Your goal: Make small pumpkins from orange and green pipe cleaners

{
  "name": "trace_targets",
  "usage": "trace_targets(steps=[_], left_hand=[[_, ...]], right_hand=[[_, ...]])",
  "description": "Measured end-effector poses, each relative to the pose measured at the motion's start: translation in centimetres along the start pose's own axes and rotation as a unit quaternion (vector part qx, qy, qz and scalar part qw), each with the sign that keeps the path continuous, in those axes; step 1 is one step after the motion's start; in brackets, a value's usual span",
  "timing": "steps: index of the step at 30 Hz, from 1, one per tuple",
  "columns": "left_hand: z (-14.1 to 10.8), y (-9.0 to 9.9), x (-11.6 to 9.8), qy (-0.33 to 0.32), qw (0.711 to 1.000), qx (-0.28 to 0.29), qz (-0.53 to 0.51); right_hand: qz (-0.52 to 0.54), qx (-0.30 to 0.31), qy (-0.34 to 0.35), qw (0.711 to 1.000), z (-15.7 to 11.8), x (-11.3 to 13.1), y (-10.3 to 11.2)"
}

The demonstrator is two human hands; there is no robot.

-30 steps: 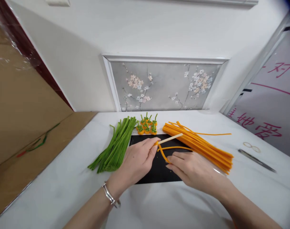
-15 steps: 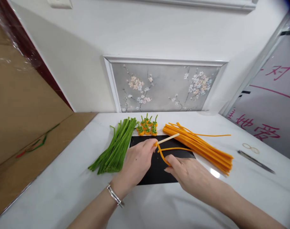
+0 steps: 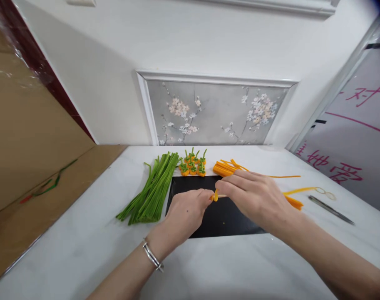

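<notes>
Left grip (image 3: 187, 209) pinched on orange strip (image 3: 216, 195); right grip (image 3: 255, 196) curled, hold unclear, partly hiding stick (image 3: 222, 196).

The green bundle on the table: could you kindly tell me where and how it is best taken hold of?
I would probably grip the green bundle across its middle, coming from its left side: it lies long and flat, its near end fans out, and the left hand sits close on its right.

Right hand (image 3: 257, 196) kinda blocks the middle of the orange bundle (image 3: 224, 168) and most of the stick (image 3: 222, 196); board's (image 3: 352, 129) cropped.
</notes>
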State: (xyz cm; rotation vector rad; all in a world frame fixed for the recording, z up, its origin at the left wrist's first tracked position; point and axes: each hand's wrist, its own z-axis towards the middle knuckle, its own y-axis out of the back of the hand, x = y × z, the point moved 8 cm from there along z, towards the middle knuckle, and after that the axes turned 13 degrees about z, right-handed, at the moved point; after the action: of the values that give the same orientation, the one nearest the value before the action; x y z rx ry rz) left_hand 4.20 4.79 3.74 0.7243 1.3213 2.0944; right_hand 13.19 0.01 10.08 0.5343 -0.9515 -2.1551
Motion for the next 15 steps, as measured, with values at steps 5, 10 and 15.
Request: trace_targets(steps=[5,10,15], left_hand=[[0.1,0.3,-0.6,-0.025,1.000,0.002,0.007],[0.0,0.7,-0.9,-0.052,0.998,-0.018,-0.030],[-0.2,1.1,-0.9,-0.056,0.996,-0.032,-0.067]], right_hand=[[-0.029,0.071,-0.084,0.994,0.7,-2.7,-0.9],[0.024,0.119,-0.152,0.981,0.5,-5.7,-1.9],[0.195,0.120,-0.168,0.959,-0.6,-7.7,-3.4]])
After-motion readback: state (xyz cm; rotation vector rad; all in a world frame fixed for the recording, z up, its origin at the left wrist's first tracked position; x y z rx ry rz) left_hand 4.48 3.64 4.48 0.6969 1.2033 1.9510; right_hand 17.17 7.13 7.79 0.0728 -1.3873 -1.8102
